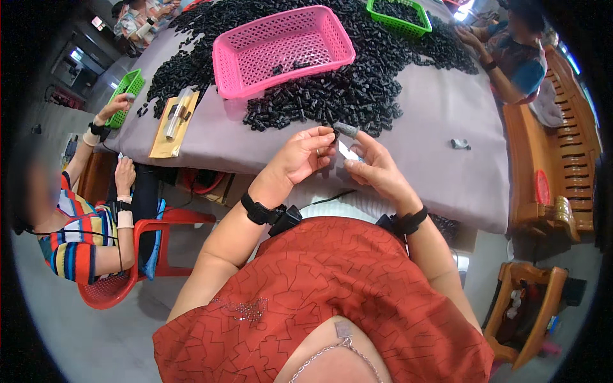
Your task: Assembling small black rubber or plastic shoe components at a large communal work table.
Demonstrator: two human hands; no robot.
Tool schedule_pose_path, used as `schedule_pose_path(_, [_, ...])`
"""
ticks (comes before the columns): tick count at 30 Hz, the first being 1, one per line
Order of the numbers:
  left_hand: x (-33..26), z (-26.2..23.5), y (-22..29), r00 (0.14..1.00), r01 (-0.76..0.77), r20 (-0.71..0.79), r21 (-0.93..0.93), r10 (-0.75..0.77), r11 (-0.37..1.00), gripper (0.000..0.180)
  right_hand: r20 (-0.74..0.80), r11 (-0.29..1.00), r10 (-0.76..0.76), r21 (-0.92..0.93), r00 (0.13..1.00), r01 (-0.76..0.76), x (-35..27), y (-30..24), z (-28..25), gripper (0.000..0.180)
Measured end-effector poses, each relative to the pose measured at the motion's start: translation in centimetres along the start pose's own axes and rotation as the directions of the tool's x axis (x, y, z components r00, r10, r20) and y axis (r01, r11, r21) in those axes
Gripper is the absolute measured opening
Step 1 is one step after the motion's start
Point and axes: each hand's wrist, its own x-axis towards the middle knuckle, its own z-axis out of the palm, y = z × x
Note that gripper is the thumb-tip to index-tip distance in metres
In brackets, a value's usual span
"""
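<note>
Above the table's near edge, my left hand (pixel 306 153) pinches a small black piece (pixel 336 133) between thumb and fingertips. Close beside it, my right hand (pixel 382 169) grips a small blade (pixel 347 152) that looks white and points toward the left hand. A grey cover (pixel 346 130) is wrapped round a finger of the right hand, near the black piece. Just beyond both hands, a big heap of small black cylindrical pieces (pixel 319 99) spreads over the table. The blade's handle is mostly hidden by my fingers.
A pink basket (pixel 287 80) with a few black pieces rests on the heap. Green baskets (pixel 408 29) stand farther off. A clear tube (pixel 179 115) lies on a yellow envelope (pixel 165 143). Co-workers sit left, far left and right. A red chair (pixel 175 236) and wooden bench (pixel 555 140) flank the table.
</note>
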Motion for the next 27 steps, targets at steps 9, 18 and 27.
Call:
schedule_pose_path(9, [0.1, 0.0, -0.2, 0.998, 0.041, 0.041, -0.008, -0.041, 0.999, 0.009, 0.058, 0.999, 0.019, -0.029, 0.998, -0.017, -0.2, -0.3, -0.2, 0.059])
schedule_pose_path(18, [0.1, 0.0, -0.2, 0.994, 0.055, 0.092, -0.025, -0.052, 0.998, 0.008, 0.083, 0.992, 0.082, 0.092, 0.993, -0.090, -0.2, -0.4, -0.7, 0.058])
schedule_pose_path(27, [0.2, -0.2, -0.4, 0.993, 0.059, 0.102, -0.057, -0.053, 0.997, 0.014, 0.081, 0.997, 0.028, 0.076, 0.996, -0.034, 0.0, -0.2, -0.5, 0.056])
